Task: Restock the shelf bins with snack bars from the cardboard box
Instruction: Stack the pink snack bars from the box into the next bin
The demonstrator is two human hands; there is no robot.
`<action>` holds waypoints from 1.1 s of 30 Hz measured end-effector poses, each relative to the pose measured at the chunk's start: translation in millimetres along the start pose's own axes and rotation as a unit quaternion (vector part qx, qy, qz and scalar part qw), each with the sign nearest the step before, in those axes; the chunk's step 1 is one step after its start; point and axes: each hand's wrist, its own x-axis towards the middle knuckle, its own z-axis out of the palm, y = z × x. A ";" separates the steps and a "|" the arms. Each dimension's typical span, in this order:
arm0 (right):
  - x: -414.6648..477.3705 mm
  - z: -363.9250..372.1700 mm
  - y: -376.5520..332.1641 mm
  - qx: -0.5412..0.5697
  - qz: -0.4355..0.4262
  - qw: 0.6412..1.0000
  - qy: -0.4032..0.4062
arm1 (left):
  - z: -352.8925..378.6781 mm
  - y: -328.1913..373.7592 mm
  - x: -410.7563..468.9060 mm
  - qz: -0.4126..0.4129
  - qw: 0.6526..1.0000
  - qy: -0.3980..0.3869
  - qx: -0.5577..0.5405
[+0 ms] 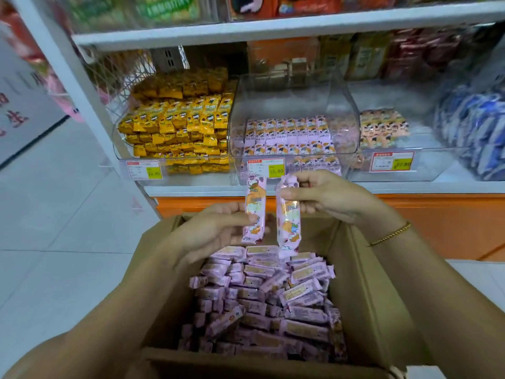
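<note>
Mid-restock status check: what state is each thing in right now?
Brown cardboard box: open, well filled with pink bars.
Left hand: pinching one pink-wrapped snack bar, upright.
Right hand: pinching a second pink-wrapped bar, upright.
Clear plastic middle bin: partly filled with pink bars.
Clear left bin: heaped with yellow packets.

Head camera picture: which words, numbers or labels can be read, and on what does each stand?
"15.80": middle price tag.
"80", digits before it unclear: left price tag.
"17.80", faint: right price tag.
Small print on the tags, the two held bars, wall sign, upper shelf packs: too blurred to read.
</note>
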 end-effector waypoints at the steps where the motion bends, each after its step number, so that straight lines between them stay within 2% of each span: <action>1: -0.7 -4.6 1.0 0.020 -0.008 1.000 0.003 | -1.7 4.6 -2.2 -0.003 1.000 -0.006 -0.010; 8: 0.8 -1.3 0.9 0.095 0.016 0.994 0.050 | -1.4 11.4 6.1 -0.004 0.999 0.007 -0.038; 13: 7.0 9.9 0.8 0.106 0.043 0.989 0.095 | 1.2 15.5 19.6 0.033 0.996 0.033 0.079; 15: 8.3 7.2 -1.4 0.063 0.029 0.992 0.106 | -1.1 19.6 23.9 0.047 0.990 0.050 0.121; 16: 8.2 3.0 -3.0 -0.018 0.008 0.993 0.114 | -2.6 22.2 26.0 0.051 0.988 0.055 0.133; 17: 8.0 -2.1 -6.2 -0.140 -0.025 0.982 0.121 | -4.0 25.4 28.2 0.053 0.986 0.061 0.142; 18: 8.4 -7.2 -9.6 -0.269 -0.070 0.953 0.117 | -6.6 28.7 30.9 0.054 0.984 0.067 0.154; 20: 14.1 -12.3 -14.8 -0.447 -0.168 0.875 0.072 | -12.9 34.7 36.0 0.049 0.980 0.069 0.178; 22: 23.5 -11.6 -19.1 -0.535 -0.230 0.813 0.028 | -17.6 39.9 40.2 0.044 0.981 0.040 0.185; 24: 32.5 -12.3 -23.9 -0.593 -0.269 0.759 0.028 | -18.7 44.2 44.3 0.056 0.983 0.022 0.175; 25: 37.5 -16.3 -28.6 -0.609 -0.275 0.743 0.039 | -20.0 46.0 48.4 0.076 0.984 0.031 0.155; 27: 50.0 -30.0 -36.9 -0.610 -0.259 0.743 0.089 | -24.2 47.8 56.0 0.121 0.981 0.105 0.108; 28: 58.4 -38.7 -40.2 -0.601 -0.231 0.754 0.127 | -29.2 47.5 60.9 0.151 0.966 0.168 0.124; 30: 80.4 -54.9 -44.5 -0.580 -0.153 0.773 0.206 | -39.7 43.4 67.2 0.212 0.901 0.285 0.251; 32: 105.7 -64.8 -48.5 -0.558 -0.062 0.785 0.262 | -43.7 35.7 69.3 0.261 0.832 0.325 0.367; 33: 119.5 -67.3 -51.1 -0.540 -0.014 0.796 0.272 | -44.6 31.4 71.2 0.280 0.813 0.323 0.395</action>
